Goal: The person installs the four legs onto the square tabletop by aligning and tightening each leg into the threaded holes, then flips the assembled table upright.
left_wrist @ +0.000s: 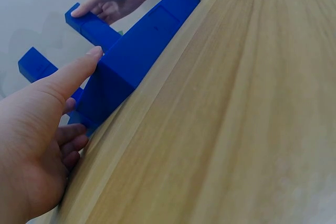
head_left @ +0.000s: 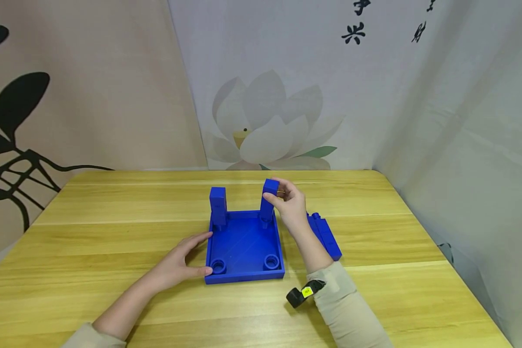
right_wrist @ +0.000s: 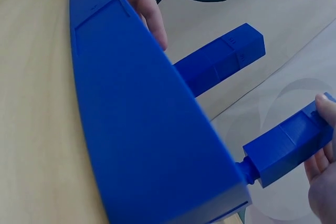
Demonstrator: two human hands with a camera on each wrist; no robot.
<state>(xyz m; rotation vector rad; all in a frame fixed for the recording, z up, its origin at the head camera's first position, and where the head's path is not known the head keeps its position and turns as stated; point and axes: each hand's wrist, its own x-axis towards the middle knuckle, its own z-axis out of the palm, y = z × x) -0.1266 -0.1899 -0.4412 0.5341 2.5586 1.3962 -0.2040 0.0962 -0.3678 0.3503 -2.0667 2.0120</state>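
Note:
A shallow blue square tray-like base [head_left: 245, 278] lies on the table, with a round socket at each of its two near corners. One square blue leg [head_left: 219, 205] stands upright at its far left corner. My right hand [head_left: 292, 205] pinches a second blue leg [head_left: 267, 205] near its top, over the far right corner. In the right wrist view, part of that leg's threaded end [right_wrist: 248, 171] shows between leg and base. Along the base's left side, my left hand [head_left: 178, 263] rests with thumb and fingers spread, touching the wall and near left corner.
Beside my right forearm lie more blue legs [head_left: 326, 237], partly hidden by it. The wooden table [head_left: 113, 217] meets a printed curtain [head_left: 287, 72] at the back. A black wrist camera [head_left: 304, 293] is strapped to my right wrist.

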